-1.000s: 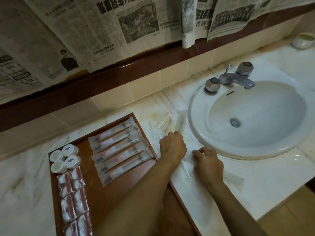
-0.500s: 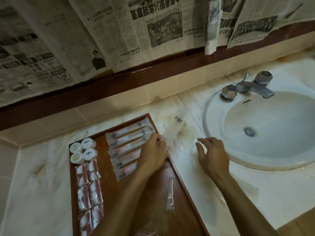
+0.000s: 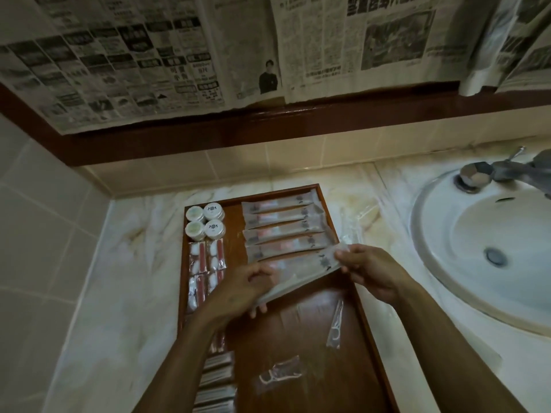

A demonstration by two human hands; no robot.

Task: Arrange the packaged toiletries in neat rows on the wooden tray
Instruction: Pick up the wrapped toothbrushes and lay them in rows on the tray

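While held above the wooden tray [image 3: 313,329], a long packet [image 3: 301,271] spans both hands: left hand [image 3: 238,289] and right hand [image 3: 372,271] fingers pinch opposite ends.

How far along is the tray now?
Done: four round tubs, the sachet rows and four long packets lined up. In hand: left hand and right hand hold a fifth long packet. Left: two floss picks lie loose on the wooden tray.

Looking down steeply from head height, close over the wooden tray [image 3: 298,329] on the bench [image 3: 125,263], facing the newspaper-covered wall [image 3: 208,55]; sink [image 3: 447,222] at right, edges perhaps bowed by the lens.
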